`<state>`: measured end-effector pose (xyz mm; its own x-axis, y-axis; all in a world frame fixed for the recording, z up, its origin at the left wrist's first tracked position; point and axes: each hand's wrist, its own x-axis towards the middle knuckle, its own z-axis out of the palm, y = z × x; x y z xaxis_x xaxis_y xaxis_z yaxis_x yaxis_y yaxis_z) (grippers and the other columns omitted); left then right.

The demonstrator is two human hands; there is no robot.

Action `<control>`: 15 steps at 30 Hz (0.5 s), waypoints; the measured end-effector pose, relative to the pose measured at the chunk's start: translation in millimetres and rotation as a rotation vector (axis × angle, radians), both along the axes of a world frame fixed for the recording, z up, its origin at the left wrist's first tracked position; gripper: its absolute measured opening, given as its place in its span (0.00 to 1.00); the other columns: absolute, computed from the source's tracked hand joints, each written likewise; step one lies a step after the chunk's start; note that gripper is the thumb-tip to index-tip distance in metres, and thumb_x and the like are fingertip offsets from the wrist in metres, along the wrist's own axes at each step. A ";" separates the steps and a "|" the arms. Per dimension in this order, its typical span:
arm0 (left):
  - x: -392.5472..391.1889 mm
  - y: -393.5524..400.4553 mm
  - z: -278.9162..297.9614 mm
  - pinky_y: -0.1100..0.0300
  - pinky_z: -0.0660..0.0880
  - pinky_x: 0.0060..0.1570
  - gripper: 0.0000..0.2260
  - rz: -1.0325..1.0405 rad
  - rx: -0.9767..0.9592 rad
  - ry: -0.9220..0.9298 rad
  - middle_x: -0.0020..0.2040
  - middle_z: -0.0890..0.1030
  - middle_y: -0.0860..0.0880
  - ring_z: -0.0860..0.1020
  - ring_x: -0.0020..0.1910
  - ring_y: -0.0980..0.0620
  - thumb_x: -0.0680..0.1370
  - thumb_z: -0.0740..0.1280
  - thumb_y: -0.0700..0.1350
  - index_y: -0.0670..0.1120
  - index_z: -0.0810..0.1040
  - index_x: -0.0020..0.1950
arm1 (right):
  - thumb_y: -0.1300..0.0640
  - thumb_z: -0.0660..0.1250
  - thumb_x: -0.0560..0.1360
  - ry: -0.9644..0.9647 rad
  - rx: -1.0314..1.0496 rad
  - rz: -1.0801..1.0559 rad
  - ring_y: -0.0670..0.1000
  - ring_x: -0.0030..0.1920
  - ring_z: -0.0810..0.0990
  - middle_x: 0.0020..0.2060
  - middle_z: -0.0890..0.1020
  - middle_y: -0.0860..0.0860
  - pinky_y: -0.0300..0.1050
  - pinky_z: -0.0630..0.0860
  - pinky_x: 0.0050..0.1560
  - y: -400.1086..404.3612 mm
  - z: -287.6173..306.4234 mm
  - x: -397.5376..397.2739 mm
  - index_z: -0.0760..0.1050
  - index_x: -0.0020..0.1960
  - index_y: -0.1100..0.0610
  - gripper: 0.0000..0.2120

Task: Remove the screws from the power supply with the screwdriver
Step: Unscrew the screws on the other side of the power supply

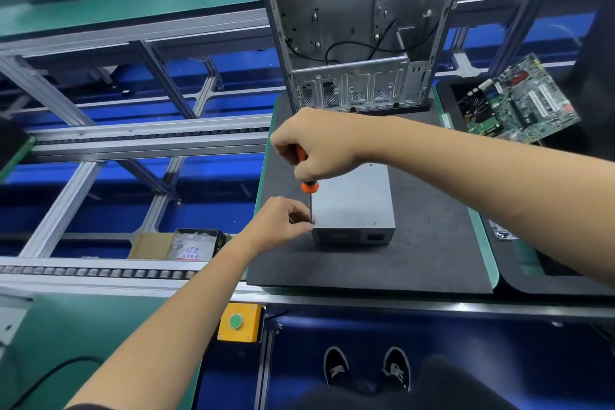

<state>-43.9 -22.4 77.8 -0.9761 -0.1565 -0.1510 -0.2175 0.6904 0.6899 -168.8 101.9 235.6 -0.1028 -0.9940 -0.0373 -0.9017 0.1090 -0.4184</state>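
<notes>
A grey metal power supply (pixel 352 203) lies flat on a black foam mat (pixel 432 243). My right hand (pixel 319 143) grips the orange and black handle of a screwdriver (pixel 309 186), which stands upright over the box's near left corner. The thin shaft runs down to that corner. My left hand (pixel 283 221) pinches the shaft near its tip, right at the corner. The tip and any screw under it are hidden by my fingers. A small screw hole shows on the top face near the front right.
An open, empty computer case (pixel 359 27) stands at the mat's far end. A green motherboard (pixel 519 103) lies in a black tray at right. A cardboard box with a plastic bag (pixel 186 245) sits left of the mat. A yellow button box (pixel 239 323) hangs below the conveyor rail.
</notes>
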 end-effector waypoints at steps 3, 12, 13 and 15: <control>-0.2 0.8 0.0 0.64 0.78 0.46 0.03 0.001 -0.013 0.005 0.42 0.83 0.54 0.80 0.43 0.57 0.74 0.71 0.43 0.47 0.84 0.46 | 0.62 0.67 0.68 0.018 0.011 0.008 0.44 0.33 0.73 0.29 0.75 0.42 0.42 0.69 0.32 0.5 -1.6 -0.2 0.69 0.38 0.56 0.06; -3.0 0.1 -1.1 0.70 0.76 0.44 0.03 0.017 -0.027 0.000 0.41 0.83 0.55 0.79 0.42 0.61 0.74 0.71 0.42 0.46 0.85 0.45 | 0.58 0.67 0.69 0.072 0.024 0.008 0.43 0.34 0.70 0.32 0.73 0.44 0.42 0.66 0.31 0.4 -3.7 1.7 0.66 0.37 0.52 0.09; -3.0 -0.1 -1.5 0.71 0.75 0.43 0.03 0.022 -0.020 -0.001 0.40 0.83 0.55 0.79 0.41 0.61 0.74 0.71 0.42 0.46 0.85 0.45 | 0.57 0.66 0.69 0.094 0.030 0.010 0.46 0.35 0.70 0.33 0.73 0.45 0.42 0.65 0.31 0.2 -4.1 2.7 0.64 0.36 0.51 0.10; -2.5 -0.1 -2.2 0.72 0.73 0.41 0.03 0.037 0.008 -0.005 0.38 0.83 0.56 0.79 0.39 0.61 0.74 0.71 0.41 0.45 0.84 0.44 | 0.55 0.65 0.70 0.139 0.039 -0.006 0.51 0.37 0.71 0.33 0.72 0.47 0.44 0.65 0.31 -0.4 -5.0 5.2 0.62 0.36 0.51 0.11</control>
<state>-46.4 -22.5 75.6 -0.9690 -0.1911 -0.1569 -0.2458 0.6765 0.6943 -163.6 101.5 230.6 -0.1160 -0.9914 -0.0609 -0.9499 0.1287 -0.2848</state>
